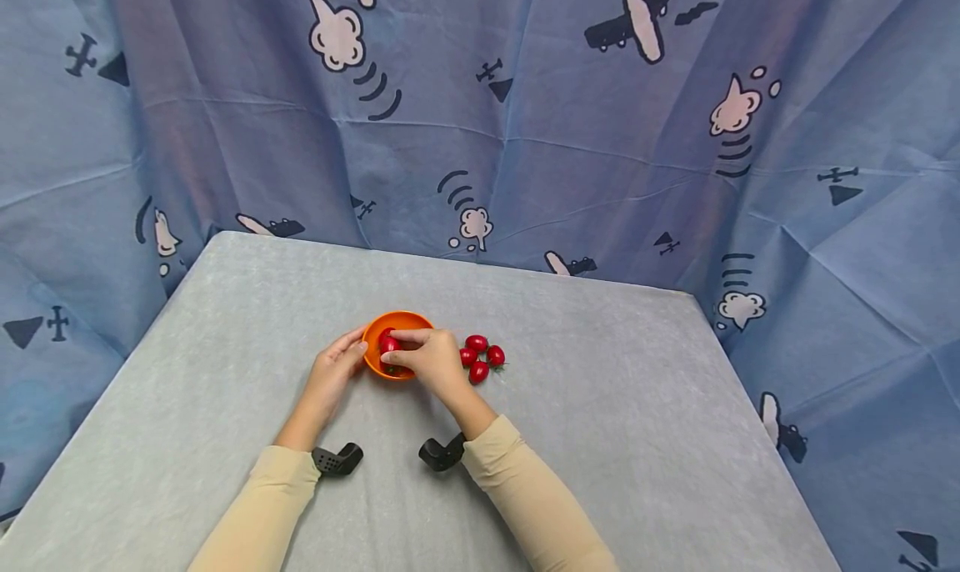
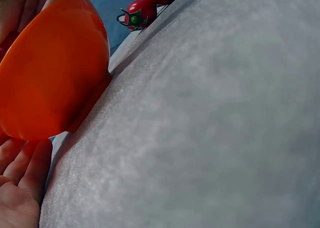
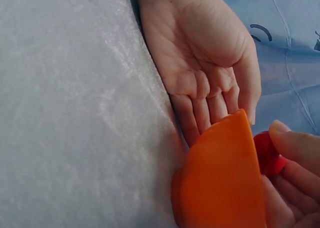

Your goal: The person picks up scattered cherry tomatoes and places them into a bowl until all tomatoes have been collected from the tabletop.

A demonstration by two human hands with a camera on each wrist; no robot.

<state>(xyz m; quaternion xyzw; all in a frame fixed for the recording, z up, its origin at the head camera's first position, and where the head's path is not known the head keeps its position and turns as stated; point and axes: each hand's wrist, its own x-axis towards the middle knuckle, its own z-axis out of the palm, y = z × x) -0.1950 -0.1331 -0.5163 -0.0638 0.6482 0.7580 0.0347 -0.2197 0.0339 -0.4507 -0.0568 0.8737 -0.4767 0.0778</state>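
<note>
As my left hand (image 1: 327,373) is gripping the bowl (image 1: 405,319), my right hand (image 1: 438,359) is pinching a tomato (image 1: 388,344). Four others (image 1: 478,373) are lying nearby.

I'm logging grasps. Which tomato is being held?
The tomato at the mouth of the orange bowl, pinched by the right hand; the four tomatoes beside the bowl lie on the table unheld.

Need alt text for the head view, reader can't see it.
A right hand pinches a red tomato at an orange bowl, while the left hand rests against the bowl's side. Four other tomatoes lie to its right on a gray table, a blue curtain behind.
</note>
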